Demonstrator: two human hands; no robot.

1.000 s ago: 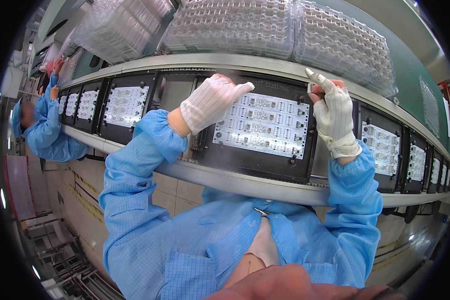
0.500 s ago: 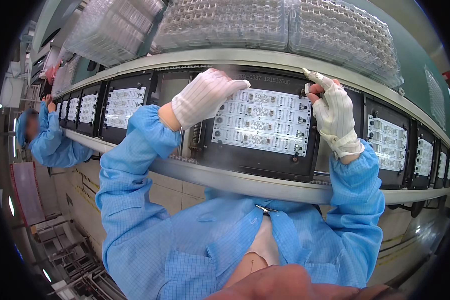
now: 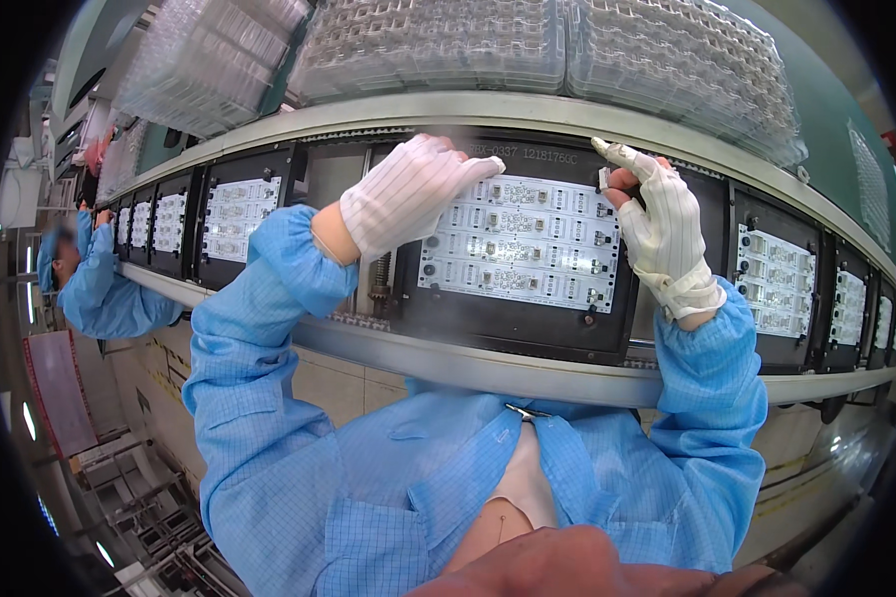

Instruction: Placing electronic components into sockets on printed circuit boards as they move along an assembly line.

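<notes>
A white circuit board panel [image 3: 516, 242] with rows of small parts lies in a black carrier tray [image 3: 448, 316] in front of me. My left hand [image 3: 413, 189], in a white striped glove, is over the panel's upper left corner. Its fingers are bent together, one fingertip reaching right along the far edge; whatever they may hold is hidden. At the upper right corner is my right hand [image 3: 659, 214], gloved with some fingertips bare. Thumb and finger pinch a small white part [image 3: 604, 179] just above the corner, while the index finger points out to the upper left.
More carriers with panels line the conveyor on the left [image 3: 239, 219] and right [image 3: 777, 279]. Metal rails [image 3: 448, 363] border it near and far. Stacks of clear plastic trays [image 3: 428, 50] stand beyond the far rail. A co-worker in blue [image 3: 110, 284] is at the line's far left.
The small white part in my right hand has shifted slightly left over the panel's corner. My left fingertip has edged a little right. The whole view has tilted slightly.
</notes>
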